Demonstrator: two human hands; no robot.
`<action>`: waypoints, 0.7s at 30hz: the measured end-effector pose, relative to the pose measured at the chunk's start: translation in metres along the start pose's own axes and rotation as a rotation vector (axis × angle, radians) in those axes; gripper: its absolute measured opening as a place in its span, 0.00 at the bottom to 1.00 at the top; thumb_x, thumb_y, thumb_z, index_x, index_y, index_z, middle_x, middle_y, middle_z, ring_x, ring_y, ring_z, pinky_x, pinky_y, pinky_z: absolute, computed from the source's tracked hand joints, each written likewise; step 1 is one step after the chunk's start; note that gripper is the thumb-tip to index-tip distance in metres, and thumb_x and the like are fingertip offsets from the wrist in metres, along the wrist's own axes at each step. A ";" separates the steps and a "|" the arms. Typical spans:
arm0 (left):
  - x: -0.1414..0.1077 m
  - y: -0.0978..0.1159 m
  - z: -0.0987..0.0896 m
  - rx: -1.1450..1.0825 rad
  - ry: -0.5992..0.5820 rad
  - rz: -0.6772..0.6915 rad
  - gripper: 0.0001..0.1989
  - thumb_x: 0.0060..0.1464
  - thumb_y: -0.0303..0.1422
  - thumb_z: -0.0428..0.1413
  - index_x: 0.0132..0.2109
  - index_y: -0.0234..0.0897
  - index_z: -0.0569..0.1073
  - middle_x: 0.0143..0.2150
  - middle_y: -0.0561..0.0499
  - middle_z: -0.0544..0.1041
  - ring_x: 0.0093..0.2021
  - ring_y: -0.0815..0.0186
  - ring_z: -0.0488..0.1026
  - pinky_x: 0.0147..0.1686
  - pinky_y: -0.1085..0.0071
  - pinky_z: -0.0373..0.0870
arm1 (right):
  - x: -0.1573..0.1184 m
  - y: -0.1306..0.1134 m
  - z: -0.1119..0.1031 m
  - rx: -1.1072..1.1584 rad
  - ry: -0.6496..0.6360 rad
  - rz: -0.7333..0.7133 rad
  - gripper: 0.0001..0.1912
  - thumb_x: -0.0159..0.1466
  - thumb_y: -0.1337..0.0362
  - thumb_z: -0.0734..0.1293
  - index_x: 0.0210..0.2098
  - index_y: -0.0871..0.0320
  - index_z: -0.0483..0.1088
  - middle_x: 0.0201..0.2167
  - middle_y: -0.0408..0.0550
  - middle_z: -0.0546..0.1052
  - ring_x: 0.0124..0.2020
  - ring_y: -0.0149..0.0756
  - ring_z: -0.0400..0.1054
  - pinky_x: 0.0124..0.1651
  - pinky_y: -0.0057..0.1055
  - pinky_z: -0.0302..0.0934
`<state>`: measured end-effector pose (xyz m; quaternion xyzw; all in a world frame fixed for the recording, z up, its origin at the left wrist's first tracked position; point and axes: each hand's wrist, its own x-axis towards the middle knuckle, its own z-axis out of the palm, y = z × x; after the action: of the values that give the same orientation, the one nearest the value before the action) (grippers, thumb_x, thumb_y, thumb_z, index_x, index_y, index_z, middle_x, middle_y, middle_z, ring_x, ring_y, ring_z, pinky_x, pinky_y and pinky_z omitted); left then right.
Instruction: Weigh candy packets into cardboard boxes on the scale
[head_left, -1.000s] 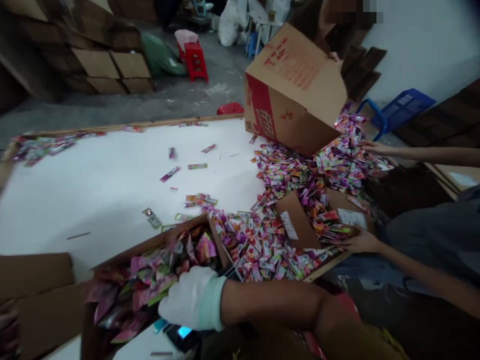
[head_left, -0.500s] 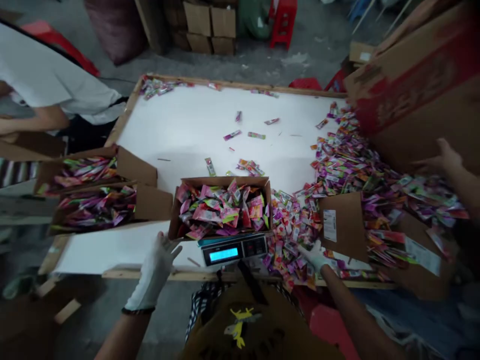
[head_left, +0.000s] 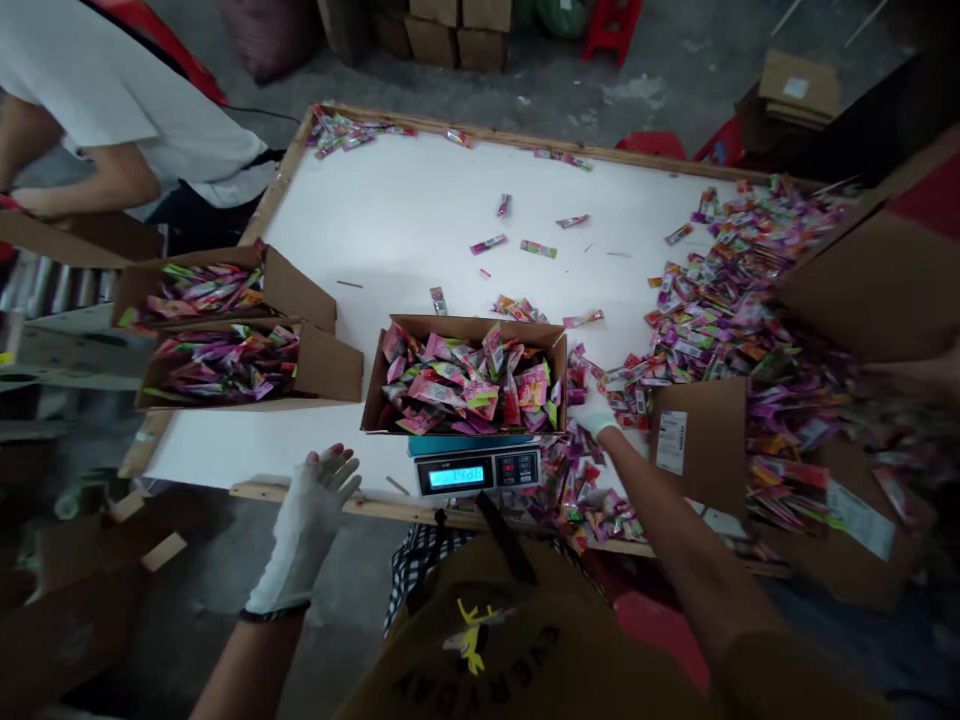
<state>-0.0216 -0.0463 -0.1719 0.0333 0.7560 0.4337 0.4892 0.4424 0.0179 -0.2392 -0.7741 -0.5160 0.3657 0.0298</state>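
My left hand [head_left: 319, 490] wears a white glove and hangs open over the table's front edge, touching nothing. My right hand [head_left: 598, 422], also gloved, presses among loose candy-coloured packets [head_left: 577, 470] at the corner of a cardboard box [head_left: 472, 325]. Its fingers are hidden. That box is packed with pink and green packets and stands on a digital scale [head_left: 477, 472] with a lit blue display. A large heap of packets [head_left: 720, 330] covers the table's right side. A tilted carton [head_left: 862, 290] hangs above it, held by a blurred co-worker's hand [head_left: 930, 375].
The white table [head_left: 420, 200] has a wooden frame. Two filled open boxes [head_left: 300, 305] stand at its left, and an open labelled box [head_left: 701, 440] lies in the heap. A co-worker in a white shirt [head_left: 127, 130] stands at the back left. Stacked cartons and a red stool stand on the concrete floor.
The view has swung from the right to look down at the table. My right hand has moved up to the box corner, my left hand has risen slightly, and the carton has shifted right.
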 end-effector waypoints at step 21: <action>-0.043 0.083 0.107 0.232 -0.662 0.806 0.45 0.56 0.65 0.63 0.69 0.37 0.77 0.74 0.38 0.72 0.80 0.45 0.60 0.80 0.52 0.48 | -0.098 -0.225 -0.157 -0.689 -0.095 -0.620 0.18 0.60 0.54 0.75 0.46 0.56 0.78 0.38 0.50 0.84 0.39 0.44 0.81 0.40 0.33 0.70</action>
<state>0.0520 0.0517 -0.0995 0.5101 0.5314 0.4670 0.4892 0.3416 0.0944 0.0234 -0.5307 -0.8150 0.1821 -0.1447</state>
